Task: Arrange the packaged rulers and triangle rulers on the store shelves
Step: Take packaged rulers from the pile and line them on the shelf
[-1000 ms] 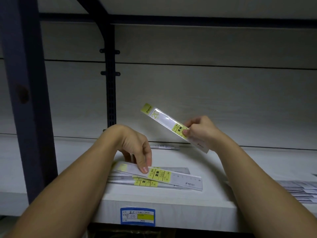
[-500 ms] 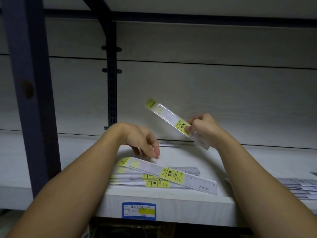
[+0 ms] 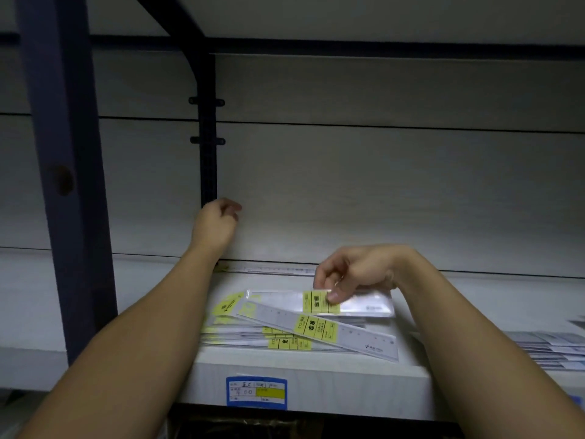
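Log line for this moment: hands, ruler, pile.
right hand: pinching packaged ruler on pile | left hand: raised near back panel, holding nothing | shelf: pile at front edge

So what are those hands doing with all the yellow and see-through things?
A person is stacking packaged rulers on a store shelf. The right hand pinches one packaged ruler by its yellow label, setting it on the pile of rulers. The left hand is raised near the back wall, holding nothing.

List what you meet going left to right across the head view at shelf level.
Dark blue upright post → raised left hand → right hand pinching a yellow-labelled packaged ruler → white packets stack.
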